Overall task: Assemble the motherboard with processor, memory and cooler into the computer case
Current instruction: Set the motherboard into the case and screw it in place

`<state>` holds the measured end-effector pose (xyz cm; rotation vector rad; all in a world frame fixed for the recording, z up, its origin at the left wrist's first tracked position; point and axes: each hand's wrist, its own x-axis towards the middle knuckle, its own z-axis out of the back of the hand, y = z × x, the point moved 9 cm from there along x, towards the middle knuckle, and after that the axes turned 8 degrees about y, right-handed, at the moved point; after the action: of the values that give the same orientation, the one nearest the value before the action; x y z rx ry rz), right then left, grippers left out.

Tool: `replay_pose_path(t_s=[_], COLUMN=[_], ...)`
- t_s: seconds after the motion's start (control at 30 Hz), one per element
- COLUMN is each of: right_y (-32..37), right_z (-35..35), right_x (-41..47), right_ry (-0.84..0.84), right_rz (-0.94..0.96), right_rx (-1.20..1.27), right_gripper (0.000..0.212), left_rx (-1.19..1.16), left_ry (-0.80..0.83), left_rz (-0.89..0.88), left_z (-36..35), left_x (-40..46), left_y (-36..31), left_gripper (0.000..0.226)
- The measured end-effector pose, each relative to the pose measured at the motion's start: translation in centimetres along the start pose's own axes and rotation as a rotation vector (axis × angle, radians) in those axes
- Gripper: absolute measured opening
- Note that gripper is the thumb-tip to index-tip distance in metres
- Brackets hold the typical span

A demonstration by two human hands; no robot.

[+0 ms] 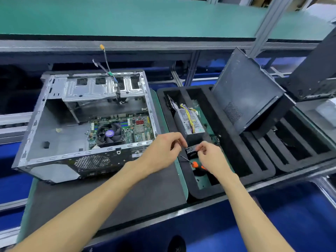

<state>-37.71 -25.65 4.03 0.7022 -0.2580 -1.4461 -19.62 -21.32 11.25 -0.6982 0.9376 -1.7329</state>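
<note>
The open computer case [54,110] lies on its side on a dark mat at left. Inside it, at the lower right, sits the green motherboard [140,130] with the black cooler fan [108,134] mounted on it. My left hand [163,151] and my right hand [211,157] meet over a small black box [190,149] in the foam tray, fingers curled as if pinching something tiny that I cannot make out. An orange-handled screwdriver [195,164] lies under my right hand.
A black foam tray [200,190] with long slots holds a power supply [190,119] with yellow wires. The case's dark side panel [245,91] leans in the tray at right. Loose cables [109,70] stick up from the case. A green shelf runs behind.
</note>
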Motion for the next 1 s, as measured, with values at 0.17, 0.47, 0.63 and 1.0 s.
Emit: replay_pose_path(t_s=[0.17, 0.47, 0.63, 1.0], right_y=[-6.6, -7.8, -7.6, -11.2], right_z=[-5.2, -7.4, -3.0, 1.3], right_x=[1.1, 3.6, 2.8, 2.6], right_ry=[0.233, 0.190, 0.048, 0.065], right_rz=[-0.063, 0.176, 0.327, 0.238], right_rx=[-0.072, -0.223, 0.272, 0.673], right_gripper=[0.046, 0.020, 0.012, 0.031], left_rx=[0.017, 0.045, 0.030, 0.317], left_ry=[0.063, 0.053, -0.026, 0.242], left_rz=[0.038, 0.264, 0.327, 0.499], left_z=[-4.2, -8.4, -9.1, -18.1], left_x=[0.9, 2.3, 3.3, 8.7], left_y=[0.6, 5.0, 6.6, 9.9], left_gripper=[0.028, 0.030, 0.030, 0.032])
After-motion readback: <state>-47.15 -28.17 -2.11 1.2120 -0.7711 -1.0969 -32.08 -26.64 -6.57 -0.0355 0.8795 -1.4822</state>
